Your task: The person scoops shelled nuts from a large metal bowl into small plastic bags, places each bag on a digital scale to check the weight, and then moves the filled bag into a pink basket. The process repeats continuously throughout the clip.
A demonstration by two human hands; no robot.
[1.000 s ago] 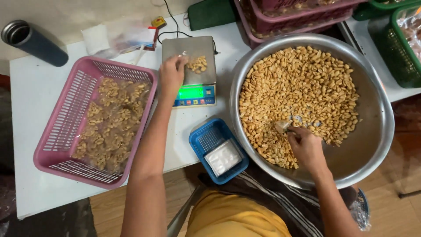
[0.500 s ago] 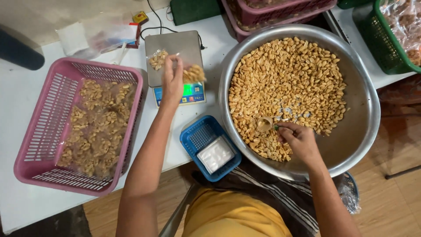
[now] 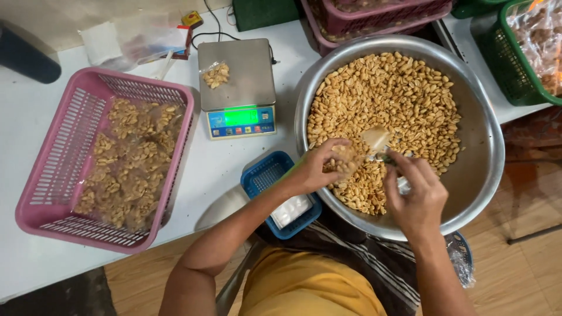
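— Hands?
— Left hand [image 3: 319,169] pinching thin clear bag [image 3: 345,159] over round steel bowl [image 3: 480,140]; right hand [image 3: 417,196] closed on small scoop [image 3: 376,140].
— Texture below?
— Glossy golden peanuts [image 3: 392,93], heaped.

Bright even light, slight hand blur

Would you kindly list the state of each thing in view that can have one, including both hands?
Left hand: closed on a small clear bag of peanuts over the bowl.
Right hand: gripping a scoop, tilted toward the bag.
Metal bowl: partly filled with peanuts.
Scale: display lit green, one small filled bag on its plate.
Pink basket: holds many filled bags.
Blue basket: holds a white packet.
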